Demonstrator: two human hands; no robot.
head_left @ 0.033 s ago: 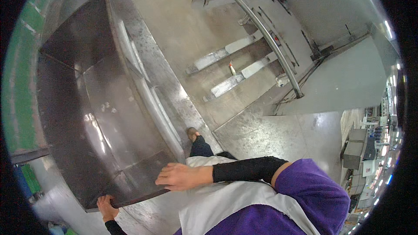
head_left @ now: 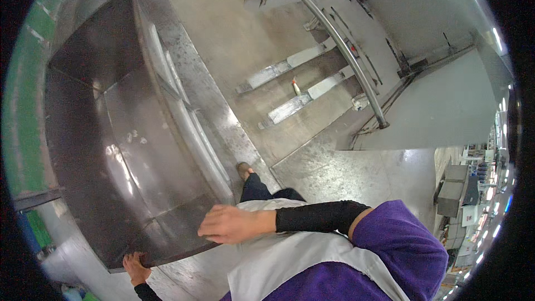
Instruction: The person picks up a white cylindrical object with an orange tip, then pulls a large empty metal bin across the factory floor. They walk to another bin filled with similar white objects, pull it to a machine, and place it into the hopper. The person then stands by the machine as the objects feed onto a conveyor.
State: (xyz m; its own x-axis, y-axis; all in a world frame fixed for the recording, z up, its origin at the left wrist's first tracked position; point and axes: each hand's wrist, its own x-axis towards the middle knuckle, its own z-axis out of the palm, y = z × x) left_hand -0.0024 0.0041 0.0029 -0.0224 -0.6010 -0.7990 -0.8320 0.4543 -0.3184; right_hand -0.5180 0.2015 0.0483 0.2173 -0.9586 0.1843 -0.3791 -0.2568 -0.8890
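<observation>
The grey concrete floor [head_left: 356, 173] carries a large open metal box [head_left: 128, 150], tilted against its worn surface. Two pale metal rails [head_left: 290, 108] lie flat on the floor, and a small cone [head_left: 295, 86] stands between them.

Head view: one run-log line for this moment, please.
left hand: grips near corner of sheet-metal tray | right hand: flat on tray's near edge | tray: large, tilted, held

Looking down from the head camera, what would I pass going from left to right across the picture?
Green floor strip → big dark metal tray → left hand on the tray's lower corner → right hand on the tray's near edge → curved metal rail → grey cabinets at the far right.
</observation>
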